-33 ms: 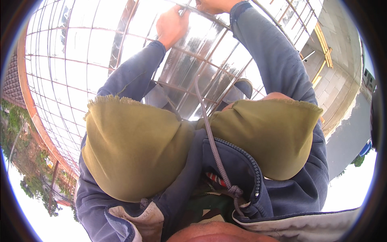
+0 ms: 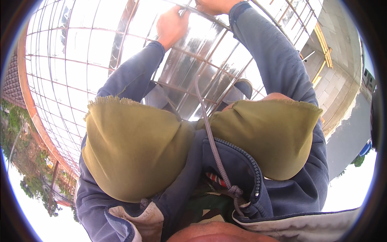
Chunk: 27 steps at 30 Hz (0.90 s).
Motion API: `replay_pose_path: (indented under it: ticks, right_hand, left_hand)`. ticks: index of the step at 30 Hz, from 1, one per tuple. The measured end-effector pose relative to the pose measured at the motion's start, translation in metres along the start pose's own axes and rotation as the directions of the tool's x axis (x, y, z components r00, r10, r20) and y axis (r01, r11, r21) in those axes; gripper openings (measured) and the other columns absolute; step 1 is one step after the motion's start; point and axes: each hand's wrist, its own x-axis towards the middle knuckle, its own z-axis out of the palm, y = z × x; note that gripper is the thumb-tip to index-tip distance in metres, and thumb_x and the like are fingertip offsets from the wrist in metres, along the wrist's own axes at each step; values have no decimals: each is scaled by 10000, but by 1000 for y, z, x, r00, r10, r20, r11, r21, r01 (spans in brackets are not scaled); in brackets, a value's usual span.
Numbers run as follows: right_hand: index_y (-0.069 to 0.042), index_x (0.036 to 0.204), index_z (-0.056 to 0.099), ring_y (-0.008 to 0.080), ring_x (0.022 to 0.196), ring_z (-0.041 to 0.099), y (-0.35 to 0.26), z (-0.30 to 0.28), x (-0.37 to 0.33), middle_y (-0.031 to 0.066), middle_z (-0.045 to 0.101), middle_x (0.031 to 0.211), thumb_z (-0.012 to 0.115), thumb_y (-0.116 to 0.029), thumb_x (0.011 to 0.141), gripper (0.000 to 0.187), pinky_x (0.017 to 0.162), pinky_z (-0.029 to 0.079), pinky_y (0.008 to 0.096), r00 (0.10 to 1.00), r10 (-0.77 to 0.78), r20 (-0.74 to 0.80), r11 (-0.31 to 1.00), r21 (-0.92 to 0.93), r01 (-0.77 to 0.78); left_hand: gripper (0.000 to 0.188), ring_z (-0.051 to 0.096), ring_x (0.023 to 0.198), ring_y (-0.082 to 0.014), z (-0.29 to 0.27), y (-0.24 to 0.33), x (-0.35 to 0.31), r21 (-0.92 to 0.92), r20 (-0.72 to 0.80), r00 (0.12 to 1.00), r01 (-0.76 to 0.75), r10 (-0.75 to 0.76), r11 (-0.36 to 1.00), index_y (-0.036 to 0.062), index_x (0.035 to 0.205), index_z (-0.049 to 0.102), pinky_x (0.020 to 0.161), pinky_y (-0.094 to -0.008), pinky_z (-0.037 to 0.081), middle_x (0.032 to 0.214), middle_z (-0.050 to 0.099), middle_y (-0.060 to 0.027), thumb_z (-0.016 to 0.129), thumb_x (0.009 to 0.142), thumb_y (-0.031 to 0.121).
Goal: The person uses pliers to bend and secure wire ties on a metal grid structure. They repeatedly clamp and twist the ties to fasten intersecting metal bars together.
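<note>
The grid of metal bars [image 2: 206, 61] fills the upper half of the frame, over a shiny sheet [image 2: 197, 35], and both hands are at it by the top edge. The left hand [image 2: 172, 26] is curled, its fingertips at a bar, though whatever it may pinch is hidden. The right hand [image 2: 214, 5], just beside it, has bent fingers and is cut off by the frame, so I cannot tell whether it grips anything. With the hands so close together, a sudden slip of either could scrape knuckles on the bars or knock one hand into the other. The loose cord [image 2: 209, 131] hanging in the centre might snag on a bar if the person leans further forward. The shoe [image 2: 244, 87] right of centre, low among the bars, could catch on rising, and the smooth sheet might offer little grip.
</note>
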Motion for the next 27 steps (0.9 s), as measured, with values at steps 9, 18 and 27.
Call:
replay_pose_path:
  ticks: [9,18,27]
  right_hand:
    - [16,1142,717,415,1103,716,-2,5,-48,282,737,1160,669,-210,952,299,932,560,490,940,20,-340,964,257,73]
    - [12,1248,663,380,1097,712,-30,2,-45,238,736,1150,672,-199,947,368,970,556,467,873,436,-219,537,842,-57]
    - [-8,1281,656,408,1208,678,-56,27,-50,219,730,1250,623,-167,1010,316,1032,538,478,865,270,-423,706,698,121]
  left_hand:
    - [515,765,855,-356,-12,-9,7,-195,144,970,-165,195,967,56,1305,760,819,-440,571,925,787,-220,610,1053,479]
    - [489,733,1022,-445,-45,-10,17,-42,353,917,-181,184,983,83,1324,746,942,-487,556,1052,775,-249,526,1097,457]
    - [354,723,908,-456,-72,-3,13,94,285,929,-273,237,957,81,1205,800,858,-516,562,920,751,-258,628,1040,342]
